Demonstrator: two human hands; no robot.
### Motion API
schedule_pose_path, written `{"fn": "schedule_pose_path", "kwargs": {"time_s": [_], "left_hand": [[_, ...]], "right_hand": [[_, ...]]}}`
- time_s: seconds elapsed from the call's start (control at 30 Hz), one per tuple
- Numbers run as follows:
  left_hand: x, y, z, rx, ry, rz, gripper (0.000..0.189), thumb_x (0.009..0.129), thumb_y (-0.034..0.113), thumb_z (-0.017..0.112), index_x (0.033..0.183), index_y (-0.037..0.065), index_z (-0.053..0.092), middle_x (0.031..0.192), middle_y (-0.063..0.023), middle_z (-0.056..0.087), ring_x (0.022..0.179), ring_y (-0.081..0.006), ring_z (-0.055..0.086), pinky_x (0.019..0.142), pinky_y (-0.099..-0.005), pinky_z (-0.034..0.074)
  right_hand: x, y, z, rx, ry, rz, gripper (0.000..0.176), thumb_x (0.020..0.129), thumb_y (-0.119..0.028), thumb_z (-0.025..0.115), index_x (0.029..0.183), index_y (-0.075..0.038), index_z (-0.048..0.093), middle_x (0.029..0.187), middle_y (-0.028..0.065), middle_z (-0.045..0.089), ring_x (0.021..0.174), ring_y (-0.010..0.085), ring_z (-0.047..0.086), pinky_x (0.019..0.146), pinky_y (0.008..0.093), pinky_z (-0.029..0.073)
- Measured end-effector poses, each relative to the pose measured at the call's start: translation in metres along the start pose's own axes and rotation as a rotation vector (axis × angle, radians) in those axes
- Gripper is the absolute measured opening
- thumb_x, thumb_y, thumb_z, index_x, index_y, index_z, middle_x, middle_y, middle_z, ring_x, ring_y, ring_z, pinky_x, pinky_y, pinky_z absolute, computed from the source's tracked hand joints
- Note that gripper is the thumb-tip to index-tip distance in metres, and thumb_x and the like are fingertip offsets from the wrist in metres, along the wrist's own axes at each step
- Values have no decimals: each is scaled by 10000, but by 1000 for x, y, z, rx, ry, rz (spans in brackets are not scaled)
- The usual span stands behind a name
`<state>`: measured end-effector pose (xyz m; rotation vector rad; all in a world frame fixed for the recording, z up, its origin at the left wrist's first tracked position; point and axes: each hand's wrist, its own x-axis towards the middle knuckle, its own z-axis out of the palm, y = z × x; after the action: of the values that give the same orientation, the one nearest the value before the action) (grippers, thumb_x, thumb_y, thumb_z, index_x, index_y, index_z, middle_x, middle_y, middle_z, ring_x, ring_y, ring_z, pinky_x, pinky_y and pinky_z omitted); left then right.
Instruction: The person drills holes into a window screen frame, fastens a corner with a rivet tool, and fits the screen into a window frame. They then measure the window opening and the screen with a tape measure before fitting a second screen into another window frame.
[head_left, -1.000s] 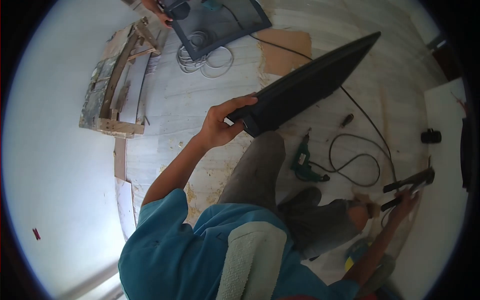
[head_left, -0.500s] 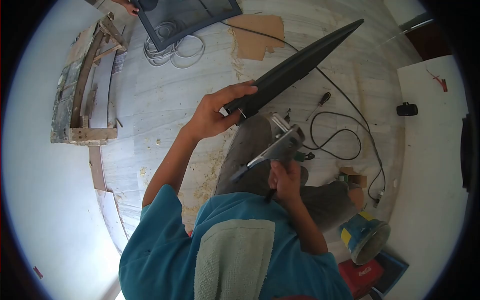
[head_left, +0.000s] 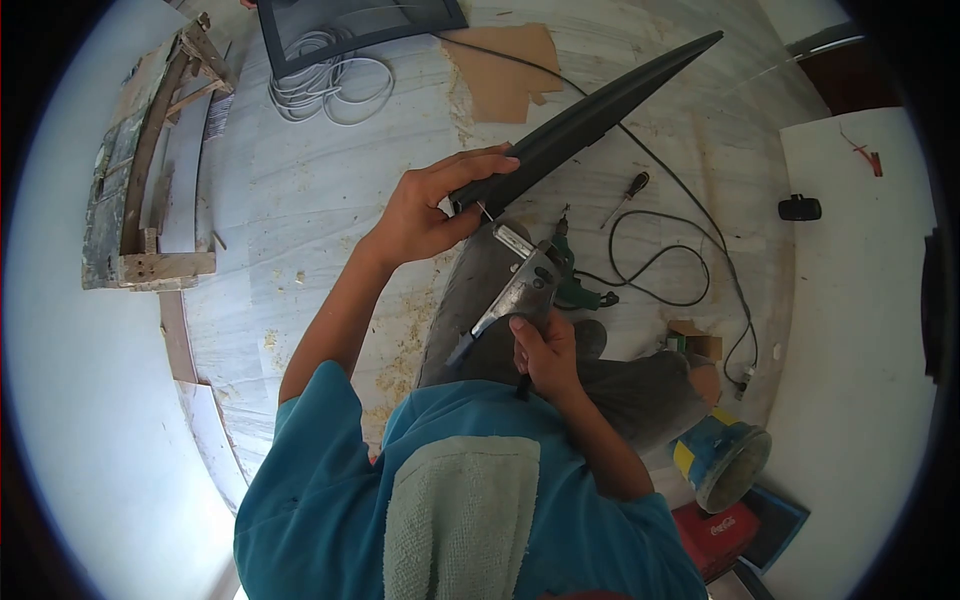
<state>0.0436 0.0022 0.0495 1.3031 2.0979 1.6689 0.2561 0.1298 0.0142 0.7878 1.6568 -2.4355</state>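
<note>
My left hand (head_left: pixel 432 208) grips the near end of a long dark grey metal frame (head_left: pixel 590 122), which slants up and away to the right. A thin rivet pin (head_left: pixel 485 211) sticks out of that end, close to my left fingertips. In my right hand (head_left: pixel 547 355) is a hand riveter (head_left: pixel 520 292), its handles spread apart. The riveter's nose points up toward the pin, a short way below it. My bent leg in grey trousers (head_left: pixel 455 320) lies beneath the tool.
A green drill (head_left: pixel 575 285) with a black cord and a screwdriver (head_left: pixel 625 200) lie on the floor to the right. Further off are cardboard (head_left: pixel 505 85), coiled cable (head_left: pixel 320 95) and another dark frame (head_left: pixel 355 50). A wooden bench (head_left: pixel 130 190) stands left; a bucket (head_left: pixel 725 460) sits lower right.
The riveter has moved left, its nose swinging up closer to the rivet pin. More of the green drill now shows. My left hand keeps its hold on the frame.
</note>
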Motion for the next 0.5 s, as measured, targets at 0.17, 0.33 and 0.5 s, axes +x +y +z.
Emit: {"fn": "schedule_pose_path", "kwargs": {"time_s": [0.17,0.33,0.5], "left_hand": [[0,-3,-1,25,19,5,527,685,-71,544,1184,96,567,1210,-107,577,1188,-278,503,951,-342,443],[0,-4,-1,16,23,19,526,682,-72,545,1180,95,571,1208,-115,576,1183,-280,507,951,-344,442],[0,-5,0,2,24,-4,529,679,-77,540,1180,91,568,1208,-118,575,1182,-279,509,952,-342,441]], "right_hand": [[3,7,3,-3,14,-33,195,885,-177,599,784,-57,485,528,-38,452,392,24,405,340,207,303],[3,4,7,6,19,-50,215,885,-185,602,768,-61,471,528,-35,453,395,26,408,342,207,304],[6,9,4,5,9,-60,216,888,-192,600,776,-55,475,541,-29,464,403,29,415,350,207,310]]}}
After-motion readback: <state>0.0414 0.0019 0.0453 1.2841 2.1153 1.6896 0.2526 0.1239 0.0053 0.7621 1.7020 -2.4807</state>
